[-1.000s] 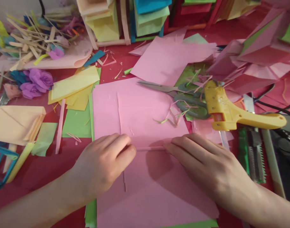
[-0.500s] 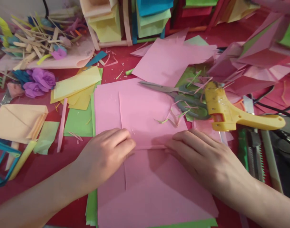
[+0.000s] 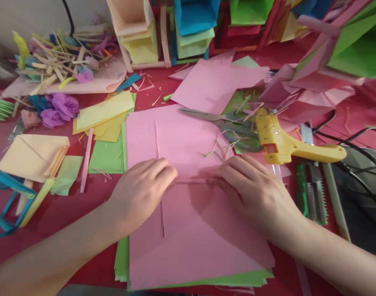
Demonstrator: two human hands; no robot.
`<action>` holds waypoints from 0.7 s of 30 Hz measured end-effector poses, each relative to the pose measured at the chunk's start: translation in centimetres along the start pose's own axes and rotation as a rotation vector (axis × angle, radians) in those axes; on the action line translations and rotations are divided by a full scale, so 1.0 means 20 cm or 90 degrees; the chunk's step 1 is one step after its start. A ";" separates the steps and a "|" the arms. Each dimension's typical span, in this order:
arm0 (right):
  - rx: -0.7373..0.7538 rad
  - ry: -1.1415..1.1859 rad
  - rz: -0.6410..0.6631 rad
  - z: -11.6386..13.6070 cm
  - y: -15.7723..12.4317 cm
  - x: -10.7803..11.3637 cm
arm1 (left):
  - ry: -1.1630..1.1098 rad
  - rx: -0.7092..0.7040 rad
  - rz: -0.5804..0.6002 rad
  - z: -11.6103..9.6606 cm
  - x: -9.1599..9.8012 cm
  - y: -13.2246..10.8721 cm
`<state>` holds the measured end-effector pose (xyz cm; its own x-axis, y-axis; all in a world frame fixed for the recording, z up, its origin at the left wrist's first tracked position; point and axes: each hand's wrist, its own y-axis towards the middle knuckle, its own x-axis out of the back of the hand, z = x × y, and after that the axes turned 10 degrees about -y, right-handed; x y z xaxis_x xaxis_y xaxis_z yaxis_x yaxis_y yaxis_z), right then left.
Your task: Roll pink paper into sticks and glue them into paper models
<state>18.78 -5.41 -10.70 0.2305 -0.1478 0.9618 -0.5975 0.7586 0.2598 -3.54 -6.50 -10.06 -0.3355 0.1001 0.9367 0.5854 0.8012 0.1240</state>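
A thin rolled or folded edge of pink paper (image 3: 192, 181) stretches crosswise between my two hands. My left hand (image 3: 144, 181) is closed, its fingertips pressing the left end. At the right end, my right hand (image 3: 252, 185) pinches the same edge with curled fingers. Beneath both lies a large pink sheet (image 3: 200, 246), on top of green sheets (image 3: 122, 263). A narrow raised line in the pink paper runs lengthwise and passes under my left hand. Scissors (image 3: 203, 115) and thin paper trimmings (image 3: 232, 144) rest on the sheet's upper right. My fingertips are partly hidden.
A yellow glue gun (image 3: 298, 149) lies right of the scissors, near a box cutter (image 3: 314, 193) and black cables (image 3: 351, 144). Cut pink pieces (image 3: 206, 84) and paper boxes (image 3: 194, 18) are behind. At left are yellow strips (image 3: 104, 109), purple paper flowers (image 3: 63, 107) and wooden sticks (image 3: 52, 61).
The view has shifted slightly, so most things sit a little differently in the picture. Both hands keep hold of the pink edge, which appears slightly higher up.
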 end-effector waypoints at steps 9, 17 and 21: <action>0.091 0.044 0.012 -0.04 -0.03 0.00 | 0.031 -0.053 0.006 -0.01 0.00 -0.03; 0.106 0.009 -0.007 -0.02 -0.02 0.02 | 0.173 -0.069 0.001 -0.11 0.00 -0.06; 0.117 0.000 -0.009 -0.02 -0.03 0.02 | 0.224 -0.056 0.025 -0.20 0.00 -0.08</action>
<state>19.46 -5.61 -10.53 0.2394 -0.1579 0.9580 -0.7248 0.6274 0.2846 -1.43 -10.13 -9.01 -0.0453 -0.0912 0.9948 0.6588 0.7459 0.0984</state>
